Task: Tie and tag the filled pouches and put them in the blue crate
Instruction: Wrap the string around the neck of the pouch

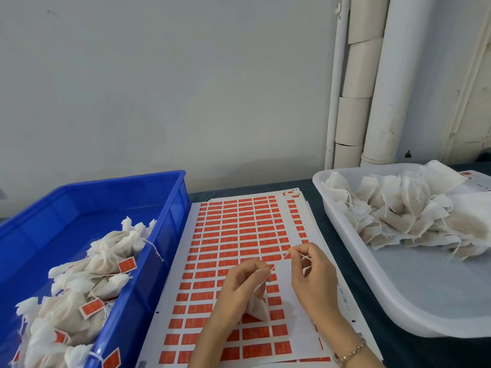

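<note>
Head view, looking down at the bench [316,203]: one pouch [256,306] hangs over the near middle of the label sheet [239,235]. Its long axis is roughly upright, with the gathered neck at the top and the fat end pointing down toward the near edge.

The left hand [245,285] curls around the neck and hides it, so whether a knot is there cannot be told. The right hand [312,274], just to the right, pinches the thin string [303,257] between thumb and fingertips; the stretch of string between the two hands is faint. A bracelet [350,350] sits on the right wrist.

On the left is one blue crate [170,208], cut off by the frame's left and near edges. It holds the tied pouches [106,256], too heaped to count, with at least four red tags [127,264] showing.

On the right is one white tray [345,248], cut off at the right edge. It carries a pile of untied pouches [403,208] — overlapping, so the number is unclear.
</note>
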The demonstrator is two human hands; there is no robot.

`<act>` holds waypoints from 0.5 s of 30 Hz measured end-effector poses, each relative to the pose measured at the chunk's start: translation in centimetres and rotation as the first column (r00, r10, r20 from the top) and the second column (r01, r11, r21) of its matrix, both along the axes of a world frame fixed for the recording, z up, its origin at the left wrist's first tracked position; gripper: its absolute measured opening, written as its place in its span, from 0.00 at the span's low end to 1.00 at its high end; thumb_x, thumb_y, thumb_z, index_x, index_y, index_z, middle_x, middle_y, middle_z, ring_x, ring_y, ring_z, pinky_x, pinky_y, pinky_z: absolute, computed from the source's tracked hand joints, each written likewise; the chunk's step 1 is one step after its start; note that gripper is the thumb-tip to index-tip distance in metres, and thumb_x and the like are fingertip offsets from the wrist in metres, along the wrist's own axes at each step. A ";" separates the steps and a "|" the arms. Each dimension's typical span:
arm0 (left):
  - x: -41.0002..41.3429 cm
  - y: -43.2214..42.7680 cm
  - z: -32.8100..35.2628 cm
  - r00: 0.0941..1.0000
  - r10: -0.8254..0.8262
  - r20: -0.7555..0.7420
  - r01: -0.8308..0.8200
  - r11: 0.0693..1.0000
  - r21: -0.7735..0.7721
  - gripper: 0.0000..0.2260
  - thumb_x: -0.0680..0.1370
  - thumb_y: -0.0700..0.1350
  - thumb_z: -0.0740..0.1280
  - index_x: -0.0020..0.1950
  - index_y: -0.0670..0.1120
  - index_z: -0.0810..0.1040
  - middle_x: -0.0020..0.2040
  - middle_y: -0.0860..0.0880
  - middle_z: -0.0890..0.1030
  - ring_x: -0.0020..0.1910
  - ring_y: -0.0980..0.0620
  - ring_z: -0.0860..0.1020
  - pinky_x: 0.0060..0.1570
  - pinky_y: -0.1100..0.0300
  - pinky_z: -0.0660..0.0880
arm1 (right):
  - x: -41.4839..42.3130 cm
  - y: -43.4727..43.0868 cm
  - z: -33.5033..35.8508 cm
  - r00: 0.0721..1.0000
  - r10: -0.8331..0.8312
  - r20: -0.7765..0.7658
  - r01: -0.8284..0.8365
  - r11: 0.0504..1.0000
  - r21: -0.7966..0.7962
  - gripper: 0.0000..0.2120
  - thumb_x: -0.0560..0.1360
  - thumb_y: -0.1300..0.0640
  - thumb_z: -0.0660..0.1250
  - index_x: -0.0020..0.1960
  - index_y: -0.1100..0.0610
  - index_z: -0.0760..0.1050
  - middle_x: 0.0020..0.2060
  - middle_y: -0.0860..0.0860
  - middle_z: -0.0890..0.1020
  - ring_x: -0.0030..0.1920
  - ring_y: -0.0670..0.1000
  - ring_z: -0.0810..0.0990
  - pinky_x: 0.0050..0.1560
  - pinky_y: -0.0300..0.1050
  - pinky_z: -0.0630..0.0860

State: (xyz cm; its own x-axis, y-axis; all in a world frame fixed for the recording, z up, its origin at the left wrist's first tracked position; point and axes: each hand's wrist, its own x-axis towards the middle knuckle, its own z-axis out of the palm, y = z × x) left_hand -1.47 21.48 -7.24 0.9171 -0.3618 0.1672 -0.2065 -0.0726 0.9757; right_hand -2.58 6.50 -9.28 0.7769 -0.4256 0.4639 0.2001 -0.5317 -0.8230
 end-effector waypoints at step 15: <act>-0.2 0.3 -0.1 0.999 0.040 -0.011 -0.038 0.988 0.147 0.02 0.72 0.49 0.74 0.42 0.56 0.83 0.41 0.57 0.82 0.43 0.57 0.81 0.40 0.69 0.76 | -0.9 0.0 1.1 0.988 0.000 0.156 -0.018 0.993 0.113 0.07 0.74 0.51 0.64 0.51 0.51 0.73 0.47 0.36 0.77 0.46 0.41 0.81 0.42 0.25 0.75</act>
